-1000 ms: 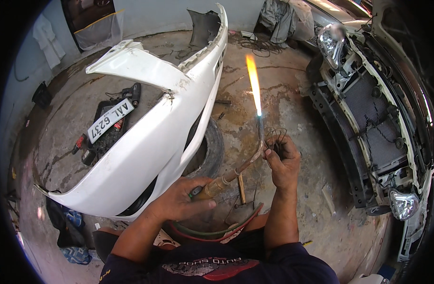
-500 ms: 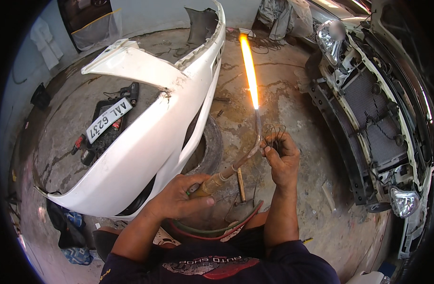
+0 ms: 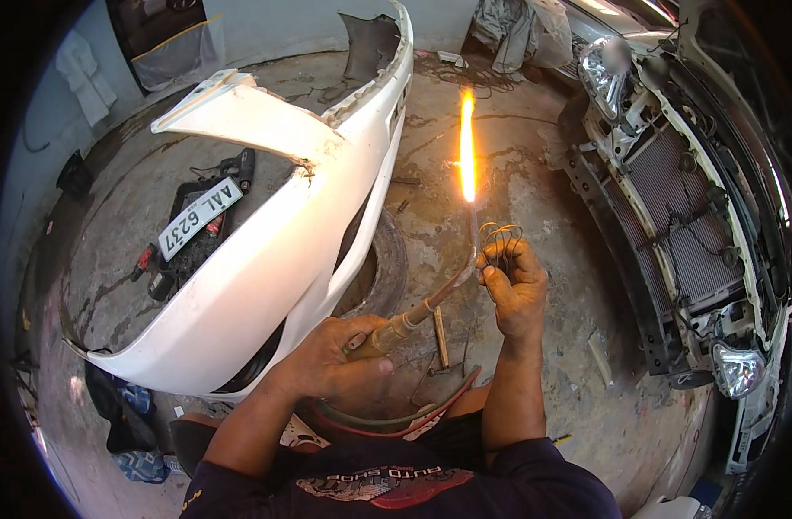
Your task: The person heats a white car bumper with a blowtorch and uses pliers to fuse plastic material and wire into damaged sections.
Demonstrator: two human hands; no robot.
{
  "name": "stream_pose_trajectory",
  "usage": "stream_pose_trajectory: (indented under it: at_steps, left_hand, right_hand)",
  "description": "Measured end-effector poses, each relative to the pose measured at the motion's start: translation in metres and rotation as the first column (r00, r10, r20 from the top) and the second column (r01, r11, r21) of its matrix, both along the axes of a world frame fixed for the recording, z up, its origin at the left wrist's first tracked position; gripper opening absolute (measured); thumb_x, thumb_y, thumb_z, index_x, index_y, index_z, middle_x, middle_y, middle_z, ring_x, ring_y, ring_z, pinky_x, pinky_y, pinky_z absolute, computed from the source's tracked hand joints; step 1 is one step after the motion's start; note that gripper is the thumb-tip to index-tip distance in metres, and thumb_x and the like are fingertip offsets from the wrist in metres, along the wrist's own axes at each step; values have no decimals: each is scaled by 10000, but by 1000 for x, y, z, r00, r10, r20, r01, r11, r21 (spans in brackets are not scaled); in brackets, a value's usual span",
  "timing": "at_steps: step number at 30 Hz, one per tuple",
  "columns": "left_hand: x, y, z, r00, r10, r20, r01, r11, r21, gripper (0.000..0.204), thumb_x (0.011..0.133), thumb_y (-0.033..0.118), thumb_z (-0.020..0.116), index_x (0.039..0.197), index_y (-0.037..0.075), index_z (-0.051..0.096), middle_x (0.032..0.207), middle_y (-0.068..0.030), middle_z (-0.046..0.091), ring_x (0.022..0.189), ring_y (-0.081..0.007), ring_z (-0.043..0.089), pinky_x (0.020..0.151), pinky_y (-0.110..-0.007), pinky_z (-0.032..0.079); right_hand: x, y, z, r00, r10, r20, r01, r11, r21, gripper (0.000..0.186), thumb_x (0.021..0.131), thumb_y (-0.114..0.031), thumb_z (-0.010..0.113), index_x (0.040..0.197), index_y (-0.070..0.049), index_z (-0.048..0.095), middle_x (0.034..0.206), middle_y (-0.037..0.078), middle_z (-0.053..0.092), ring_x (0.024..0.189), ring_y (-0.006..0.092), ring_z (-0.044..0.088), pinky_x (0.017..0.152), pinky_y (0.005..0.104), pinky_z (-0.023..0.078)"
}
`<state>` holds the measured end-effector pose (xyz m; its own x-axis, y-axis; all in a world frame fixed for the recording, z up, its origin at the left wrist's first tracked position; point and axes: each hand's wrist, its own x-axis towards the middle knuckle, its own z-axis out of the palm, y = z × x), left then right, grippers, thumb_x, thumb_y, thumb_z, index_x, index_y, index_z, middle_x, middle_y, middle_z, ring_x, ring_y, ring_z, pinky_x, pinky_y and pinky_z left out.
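Note:
My left hand (image 3: 340,359) is closed around the brass handle of a gas torch (image 3: 387,333); red and green hoses (image 3: 413,422) curve below it. From the torch's bent tube a long, bright orange-yellow flame (image 3: 468,147) rises. My right hand (image 3: 513,294) pinches a loose bundle of thin dark wire (image 3: 502,238) just beside the bend of the tube; whether it touches the tube I cannot tell. A white car bumper (image 3: 232,285) rests to the left of the torch, partly over a tyre (image 3: 387,268). Below the torch tube lies a wooden-handled tool (image 3: 441,342).
On the right is a car front (image 3: 699,242) without bumper, with exposed radiator and headlights. Power tools (image 3: 143,259) and a licence plate (image 3: 199,221) lie left of the bumper. Draped covers (image 3: 517,30) and cables stand at the back wall. A dark bag (image 3: 128,424) lies lower left.
The flame has lengthened, then shortened slightly, and has turned brighter orange with its blue base no longer visible. My hands have stayed nearly still, both still holding torch and wire.

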<state>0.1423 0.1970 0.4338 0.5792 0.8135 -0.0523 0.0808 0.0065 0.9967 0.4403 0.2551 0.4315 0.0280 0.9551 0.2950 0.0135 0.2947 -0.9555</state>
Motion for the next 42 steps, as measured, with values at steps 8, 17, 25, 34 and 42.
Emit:
stream_pose_trajectory:
  at_steps: [8,17,25,34,42]
  left_hand:
    - [0,0,-3,1000,9,0,-9,1000,15,471,919,219,804,1316,-6,686,1048,-101,761,998,-166,690,916,-329,531]
    - [-35,-16,50,937,277,214,-285,959,7,558,903,332,840,1274,-51,674,911,-93,737,741,-157,689,728,-313,549]
    - [-96,-42,82,628,627,460,-770,583,258,771,933,502,790,1317,-116,536,881,-138,655,501,-165,607,725,-413,592]
    - [-128,-59,86,283,885,369,-933,165,319,440,1084,298,612,1308,-79,567,757,-88,595,554,-144,591,1116,-516,514]
    - [-124,-53,91,201,959,200,-924,118,363,398,1103,298,574,1276,-55,637,669,-80,587,556,-146,592,1115,-513,517]
  right_hand:
    - [0,2,-3,1000,15,-10,-15,1000,-9,255,928,70,592,1165,3,655,1060,64,690,937,115,643,802,268,541]
    - [-29,-3,11,991,82,-103,-103,971,-216,595,925,86,592,1503,-44,539,1118,91,648,797,134,629,675,265,531]
    - [-118,-7,16,872,368,-323,-471,811,-347,433,955,0,628,1382,56,593,975,69,628,701,143,611,631,279,519]
    - [-126,39,40,769,258,-585,-573,684,-451,434,943,-101,630,1345,59,602,878,48,610,620,115,536,548,260,423]
    - [-131,56,48,800,259,-542,-560,646,-519,350,954,-78,596,1279,47,620,855,37,584,587,87,484,530,250,390]
